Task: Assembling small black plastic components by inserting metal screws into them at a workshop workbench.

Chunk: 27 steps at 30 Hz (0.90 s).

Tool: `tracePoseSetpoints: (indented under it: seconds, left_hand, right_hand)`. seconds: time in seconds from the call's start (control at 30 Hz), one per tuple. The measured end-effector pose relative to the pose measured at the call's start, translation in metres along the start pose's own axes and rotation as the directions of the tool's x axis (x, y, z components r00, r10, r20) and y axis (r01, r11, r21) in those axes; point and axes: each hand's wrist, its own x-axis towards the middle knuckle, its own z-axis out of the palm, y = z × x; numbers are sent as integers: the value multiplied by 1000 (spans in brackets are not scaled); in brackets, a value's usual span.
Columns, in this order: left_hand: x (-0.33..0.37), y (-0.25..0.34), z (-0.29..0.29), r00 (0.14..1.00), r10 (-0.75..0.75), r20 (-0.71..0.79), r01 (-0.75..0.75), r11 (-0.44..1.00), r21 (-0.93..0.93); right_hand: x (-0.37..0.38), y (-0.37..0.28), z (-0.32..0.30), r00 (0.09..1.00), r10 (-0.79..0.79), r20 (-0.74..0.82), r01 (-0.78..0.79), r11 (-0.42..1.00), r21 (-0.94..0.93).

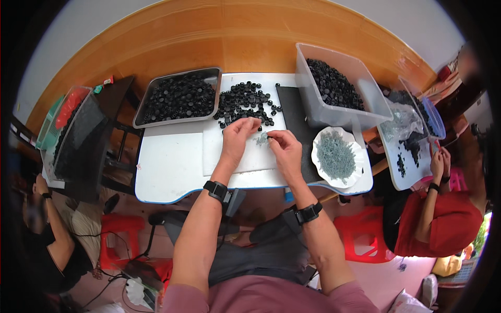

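Note:
My left hand (238,140) is closed in a pinch at the near edge of a spread of small round black parts (245,101). What its fingertips hold, if anything, is too small to tell. Close by on the right, my right hand (287,151) pinches a small dark piece at its fingertips. A little heap of thin grey-green pin-like pieces (262,139) lies on the white board (224,164) between the two hands. More of these pieces (335,155) fill a white scalloped plate (317,151) to the right of my right hand.
A metal tray (138,121) of black parts stands left on the white table (167,161); a clear plastic bin (339,116) of them stands right. A black mat (291,101) lies beside the board. Other people work on both sides, near red stools (365,229).

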Motion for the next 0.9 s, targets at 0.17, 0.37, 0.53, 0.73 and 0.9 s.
tracePoseSetpoints:
  seconds: [0.17,0.37,0.53,0.73,0.9]
  left_hand:
    - [-13,3,1,999,-9,-53,5,998,-70]
    - [-57,7,-3,995,95,23,-97,922,374]
    - [-55,11,-7,991,-133,-19,134,976,172]
    - [-54,10,-18,977,-214,21,213,977,30]
    - [-52,13,-30,995,-51,-87,73,959,275]
  right_hand:
    - [-3,-3,3,999,-12,41,16,993,-114]
    - [-9,-9,7,991,-4,131,24,988,-152]
    - [-12,-16,8,956,-233,181,274,928,-254]
    - [-17,-16,16,841,-471,264,538,781,-318]
    - [-8,-14,13,859,-485,164,497,711,-499]
